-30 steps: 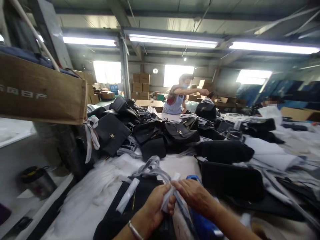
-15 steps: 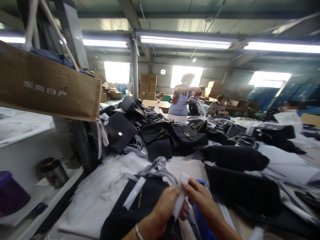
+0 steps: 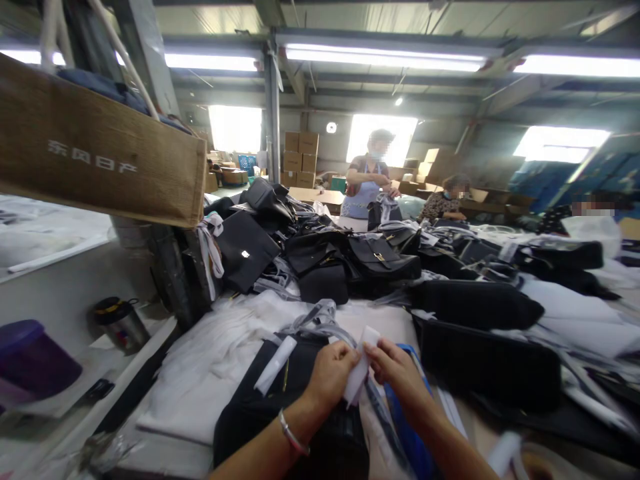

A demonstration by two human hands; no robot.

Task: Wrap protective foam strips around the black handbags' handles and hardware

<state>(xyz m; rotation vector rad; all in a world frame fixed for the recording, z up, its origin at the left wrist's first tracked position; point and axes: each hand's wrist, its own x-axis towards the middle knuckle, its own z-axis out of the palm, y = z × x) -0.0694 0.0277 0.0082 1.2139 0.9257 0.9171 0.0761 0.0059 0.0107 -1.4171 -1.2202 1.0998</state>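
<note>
Both hands meet over a black handbag [image 3: 240, 427] on the table. My left hand [image 3: 330, 377], with a bracelet at its wrist, is closed in a pinch on the left edge of a white wrapping strip [image 3: 356, 381]. My right hand [image 3: 397, 373] pinches the strip's upper right side. The strip sits by the bag's handles [image 3: 320, 321], which are covered in clear and pale wrapping. A second white wrapped piece [image 3: 276, 365] lies across the bag beside a gold zipper [image 3: 285, 377]. Under my right forearm is a blue object [image 3: 417, 437], partly hidden.
Black bags [image 3: 380, 260] are heaped behind, with more large black bags [image 3: 490, 367] at the right. Thin white sheets [image 3: 215, 360] are stacked at left. A brown bag [image 3: 100, 150] hangs by a post; a flask [image 3: 120, 325] stands below. Several co-workers [image 3: 367, 183] are across the table.
The view has tipped downward slightly. Both hands keep their grip on the white strip, and the fingers have shifted a little. A co-worker across the table has lowered their arms.
</note>
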